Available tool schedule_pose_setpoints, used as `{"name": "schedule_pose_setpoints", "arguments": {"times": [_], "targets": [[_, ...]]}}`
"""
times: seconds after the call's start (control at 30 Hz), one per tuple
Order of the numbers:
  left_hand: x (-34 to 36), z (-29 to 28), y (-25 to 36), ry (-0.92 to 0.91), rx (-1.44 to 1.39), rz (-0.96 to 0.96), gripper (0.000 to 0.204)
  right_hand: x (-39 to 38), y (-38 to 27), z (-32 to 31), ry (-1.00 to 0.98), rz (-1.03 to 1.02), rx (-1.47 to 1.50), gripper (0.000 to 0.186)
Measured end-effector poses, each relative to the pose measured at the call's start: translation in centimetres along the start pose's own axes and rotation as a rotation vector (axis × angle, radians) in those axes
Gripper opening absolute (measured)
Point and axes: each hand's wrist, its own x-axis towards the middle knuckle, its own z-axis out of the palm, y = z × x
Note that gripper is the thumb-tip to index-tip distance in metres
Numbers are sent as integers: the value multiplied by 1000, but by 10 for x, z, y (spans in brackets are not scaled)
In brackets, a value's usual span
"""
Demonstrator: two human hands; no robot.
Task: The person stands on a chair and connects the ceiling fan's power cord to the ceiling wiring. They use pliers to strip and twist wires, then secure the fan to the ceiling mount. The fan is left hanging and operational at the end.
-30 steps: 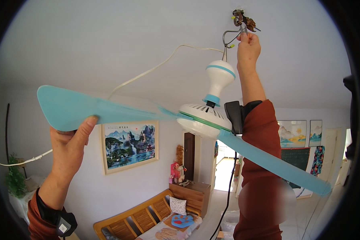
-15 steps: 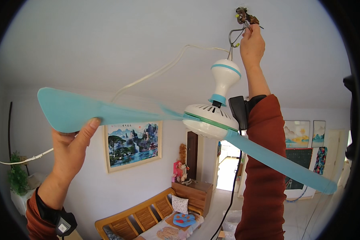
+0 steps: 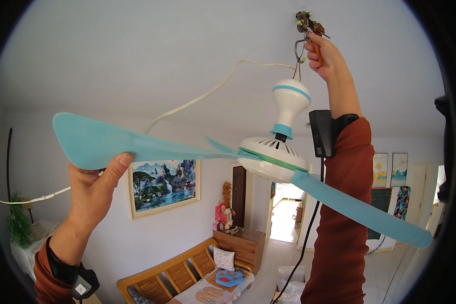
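A small ceiling fan, white with light-blue trim, hangs tilted under the ceiling. My left hand is closed around the outer end of one light-blue blade, thumb on the near side. Another blade slants down to the right, across my right forearm. From the fan's white cap rises a bent wire hook. At its upper end my right hand is raised, thumb and forefinger pinched on it beside a rusty ceiling hook. Whether the two hooks are linked I cannot tell.
A white cord runs from the fan's top toward the left wall. Below are a wooden sofa, a brown cabinet and a framed landscape picture. A black cable hangs from my right wrist device.
The fan sits slightly farther right and lower in view. My right hand has turned, its fingers now showing beside the wire hook; my left hand keeps hold of the blade.
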Motion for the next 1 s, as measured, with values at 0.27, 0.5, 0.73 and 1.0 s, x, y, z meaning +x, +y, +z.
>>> {"name": "schedule_pose_setpoints", "arguments": {"times": [0.27,0.5,0.73,1.0], "targets": [[4,-2,-3,53,74,94,15,4,-7,9,323,-273,-715,18],[2,4,-2,60,50,130,15,2,-6,0,72,-11,-100,16],[7,3,-7,69,6,92,14,4,0,0,94,-64,-78,14],[7,4,-13,37,18,83,10,1,-13,8,433,-467,-1081,13]]}}
